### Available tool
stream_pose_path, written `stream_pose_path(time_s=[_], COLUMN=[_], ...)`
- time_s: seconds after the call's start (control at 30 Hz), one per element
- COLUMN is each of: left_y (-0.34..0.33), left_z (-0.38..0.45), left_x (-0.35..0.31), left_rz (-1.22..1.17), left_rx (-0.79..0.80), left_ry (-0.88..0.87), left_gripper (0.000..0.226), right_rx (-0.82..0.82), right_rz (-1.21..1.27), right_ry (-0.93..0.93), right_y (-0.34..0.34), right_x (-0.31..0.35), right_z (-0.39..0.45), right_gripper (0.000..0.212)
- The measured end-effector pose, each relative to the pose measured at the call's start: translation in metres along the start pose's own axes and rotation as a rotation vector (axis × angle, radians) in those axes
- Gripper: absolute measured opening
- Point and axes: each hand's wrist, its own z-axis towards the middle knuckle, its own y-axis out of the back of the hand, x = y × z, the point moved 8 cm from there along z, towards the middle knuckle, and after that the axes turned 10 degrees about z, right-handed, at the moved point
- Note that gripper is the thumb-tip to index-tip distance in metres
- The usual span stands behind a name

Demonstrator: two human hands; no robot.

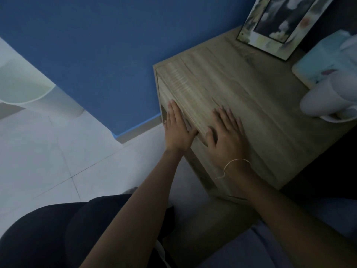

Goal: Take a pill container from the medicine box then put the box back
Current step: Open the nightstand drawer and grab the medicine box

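A light wooden bedside cabinet (251, 97) stands against a blue wall. My left hand (178, 128) lies flat against the cabinet's front face just below its top edge, fingers together and extended. My right hand (227, 132) rests palm down on the cabinet top near the front edge, fingers spread, with a thin thread bracelet on its wrist. Neither hand holds anything. No medicine box or pill container is in view.
At the back of the cabinet top a framed picture (278, 26) leans against the wall. A pale blue tissue box (318, 60) and a white mug (328, 99) stand at the right edge. White tiled floor (48, 151) lies to the left, my dark-clothed knees (58, 235) below.
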Motion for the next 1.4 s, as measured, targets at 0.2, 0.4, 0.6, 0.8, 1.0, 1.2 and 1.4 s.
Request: stream_pose_path(time_s=[0.2,0.4,0.6,0.8,1.0,1.2,1.4], left_y=[0.023,0.050,0.074,0.100,0.115,0.126,0.130], left_z=[-0.020,-0.036,-0.055,-0.068,-0.085,-0.098,-0.104], left_x=[0.010,0.028,0.056,0.078,0.095,0.109,0.114], left_rz=[0.080,0.540,0.749,0.765,0.774,0.795,0.744], left_rx=[-0.090,-0.117,-0.079,0.075,0.079,0.078,0.073], left_ry=[-0.023,-0.107,-0.093,-0.104,-0.071,-0.044,-0.030], left_gripper=[0.097,0.088,0.069,0.060,0.059,0.060,0.061], right_rx=[-0.001,0.044,0.121,0.107,0.099,0.088,0.064], right_rz=[0.047,-0.001,-0.080,-0.101,-0.106,-0.092,-0.067], right_ry=[0.002,0.017,0.031,0.018,0.018,0.012,0.015], right_y=[0.002,0.003,-0.004,-0.002,-0.002,-0.003,-0.001], right_x=[0.003,0.006,0.004,0.007,0.008,0.008,0.010], right_z=[-0.001,0.000,0.001,0.000,-0.001,-0.001,-0.004], right_gripper=[0.053,0.058,0.067,0.059,0.055,0.054,0.055])
